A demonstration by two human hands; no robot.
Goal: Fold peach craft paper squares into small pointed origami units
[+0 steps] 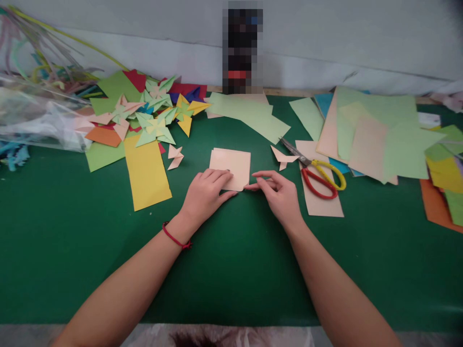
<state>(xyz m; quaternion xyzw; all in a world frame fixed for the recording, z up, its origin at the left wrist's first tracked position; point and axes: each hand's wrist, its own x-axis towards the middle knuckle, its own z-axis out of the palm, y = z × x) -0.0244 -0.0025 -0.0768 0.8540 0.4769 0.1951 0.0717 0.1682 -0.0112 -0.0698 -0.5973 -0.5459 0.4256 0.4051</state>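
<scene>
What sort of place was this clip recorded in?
Probably a papercraft workspace, at home or in a classroom: a green-covered table against a pale wall, with scissors, coloured paper sheets and folded paper stars.

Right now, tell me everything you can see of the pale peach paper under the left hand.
The paper is a roughly square, pale peach, matte-looking piece lying flat on the green table. Slightly offset edges at its top left suggest more than one layer, perhaps a fold. The left hand rests its fingers on the lower left part, hiding it. The right hand has its fingertips by the lower right corner; whether they touch it, I can't tell.
</scene>
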